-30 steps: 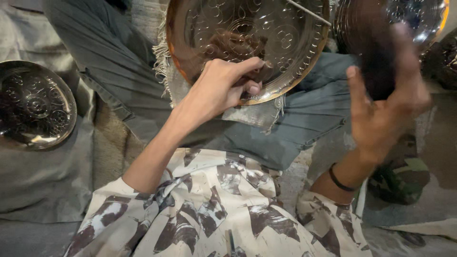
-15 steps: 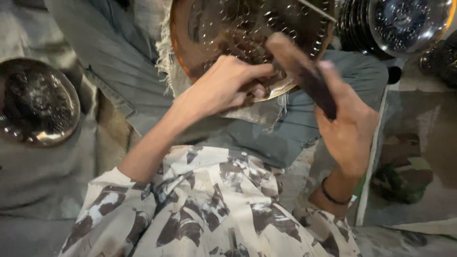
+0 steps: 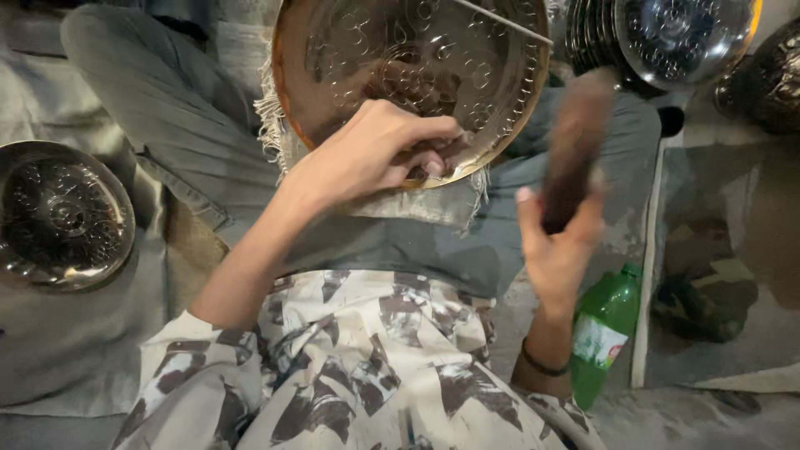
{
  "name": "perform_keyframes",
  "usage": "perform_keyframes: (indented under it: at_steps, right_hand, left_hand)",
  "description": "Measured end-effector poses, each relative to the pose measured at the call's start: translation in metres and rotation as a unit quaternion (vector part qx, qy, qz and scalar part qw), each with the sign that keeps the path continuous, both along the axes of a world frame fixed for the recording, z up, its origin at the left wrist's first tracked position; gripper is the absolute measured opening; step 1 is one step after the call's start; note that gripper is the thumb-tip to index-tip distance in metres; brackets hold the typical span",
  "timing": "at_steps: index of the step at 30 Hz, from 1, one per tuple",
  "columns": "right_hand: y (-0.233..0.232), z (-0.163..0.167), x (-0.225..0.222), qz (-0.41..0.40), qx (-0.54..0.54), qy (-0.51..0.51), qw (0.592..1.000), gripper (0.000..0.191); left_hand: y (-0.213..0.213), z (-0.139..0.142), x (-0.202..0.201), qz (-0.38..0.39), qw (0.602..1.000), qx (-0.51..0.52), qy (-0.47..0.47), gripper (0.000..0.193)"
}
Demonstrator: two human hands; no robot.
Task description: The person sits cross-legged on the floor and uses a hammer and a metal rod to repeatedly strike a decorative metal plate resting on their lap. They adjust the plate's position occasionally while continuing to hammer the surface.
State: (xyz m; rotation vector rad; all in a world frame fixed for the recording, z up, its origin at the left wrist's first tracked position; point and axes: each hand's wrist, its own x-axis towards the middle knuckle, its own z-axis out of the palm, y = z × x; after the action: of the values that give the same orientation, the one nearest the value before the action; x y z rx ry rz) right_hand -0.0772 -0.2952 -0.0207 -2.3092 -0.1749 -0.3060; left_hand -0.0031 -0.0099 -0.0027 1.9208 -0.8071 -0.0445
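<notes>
1. Brass tray [image 3: 417, 75], round and covered with punched motifs, is lying tilted across our lap on a fringed cloth [image 3: 417, 204], and we are working at its lower rim.
2. We are pressing our left hand [image 3: 367, 158] down on that rim; its grip is curled tight, the fingertips [image 3: 433, 162] pinching what looks like a small punch against the metal, though the tool itself is too hidden to name for certain.
3. We are holding a dark wooden mallet [image 3: 575, 142] in our right hand [image 3: 554, 242], the grip wrapped around its lower end with the thumb up along the side.
4. Half a second ago the mallet was down over the left hand; now it is lifting clear, blurred, up and to the right of the tray. We are judging this as the backswing between blows, so the chasing is going on stroke by stroke.
5. The left hand has hardly shifted across the earlier pictures, so we are likely repeating strikes on one spot.
6. Around us a second embossed bowl [image 3: 62, 217] is sitting at the left on the grey floor covering, more shiny dishes [image 3: 683, 37] are stacked at the upper right, and a green plastic bottle [image 3: 604, 333] is standing beside our right wrist.
</notes>
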Motion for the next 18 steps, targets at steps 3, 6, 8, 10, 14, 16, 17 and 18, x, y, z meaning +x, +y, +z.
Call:
perform_keyframes:
  at_steps: [3, 6, 8, 10, 14, 16, 17, 18]
  right_hand:
    - [-0.009, 0.007, 0.011, -0.008, 0.064, 0.013, 0.998, 0.064]
    - [-0.012, 0.018, 0.025, 0.021, -0.038, -0.082, 0.996, 0.050]
    - [-0.007, 0.023, 0.028, 0.008, 0.048, -0.110, 0.993, 0.050]
    - [0.002, 0.025, 0.029, -0.035, 0.333, -0.083, 0.939, 0.067]
    - [0.009, 0.031, 0.037, 0.018, -0.126, -0.026, 0.991, 0.050]
    - [0.008, 0.034, 0.042, 0.114, -0.179, -0.114, 0.971, 0.038]
    - [0.007, 0.037, 0.045, 0.117, -0.158, -0.105, 0.975, 0.040]
    - [0.007, 0.039, 0.048, 0.121, -0.136, -0.094, 0.979, 0.043]
  left_hand:
    - [-0.001, -0.002, -0.002, 0.015, 0.999, 0.008, 0.041, 0.043]
    - [-0.002, -0.005, 0.001, 0.013, 0.999, 0.030, 0.039, 0.046]
    - [-0.002, -0.006, 0.002, 0.009, 0.999, 0.033, 0.035, 0.048]
    - [-0.001, -0.007, 0.003, 0.007, 0.999, 0.025, 0.024, 0.046]
    - [0.000, -0.006, 0.000, 0.012, 0.998, 0.050, 0.021, 0.037]
    - [0.000, -0.005, -0.004, 0.022, 0.996, 0.080, 0.040, 0.026]
    - [0.000, -0.005, -0.005, 0.030, 0.998, 0.051, 0.026, 0.026]
    - [0.000, -0.004, -0.007, 0.038, 0.999, 0.023, 0.013, 0.026]
